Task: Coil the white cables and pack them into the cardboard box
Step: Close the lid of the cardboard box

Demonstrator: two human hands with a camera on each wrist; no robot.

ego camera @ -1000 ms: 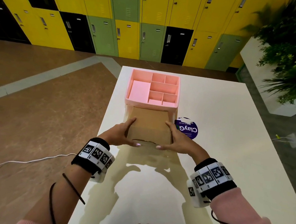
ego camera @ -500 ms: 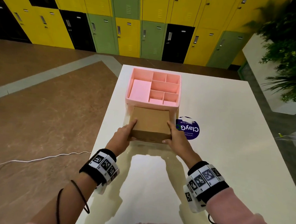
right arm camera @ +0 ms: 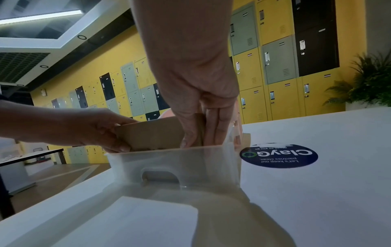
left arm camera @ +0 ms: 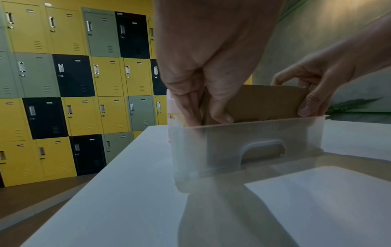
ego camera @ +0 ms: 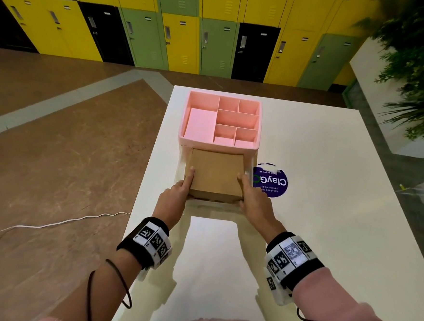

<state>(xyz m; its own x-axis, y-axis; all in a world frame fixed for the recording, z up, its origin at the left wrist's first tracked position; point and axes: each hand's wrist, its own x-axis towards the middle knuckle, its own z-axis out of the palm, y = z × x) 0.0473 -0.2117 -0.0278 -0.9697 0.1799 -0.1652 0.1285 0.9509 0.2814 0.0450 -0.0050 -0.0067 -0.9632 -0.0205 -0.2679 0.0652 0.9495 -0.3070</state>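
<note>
Both hands hold a closed brown cardboard box low inside a translucent drawer pulled out from under a pink organizer. My left hand grips the box's left side, fingers down along it. My right hand grips the right side the same way. The box stands slightly above the drawer's front wall. A white cable lies on the floor left of the table. What is inside the box is hidden.
The pink organizer has several open compartments on top. A round blue sticker is on the white table just right of the drawer. Lockers line the far wall and a planter stands at the right.
Both hands have carried the cardboard box away from me and lowered it into the drawer below the pink organizer.
</note>
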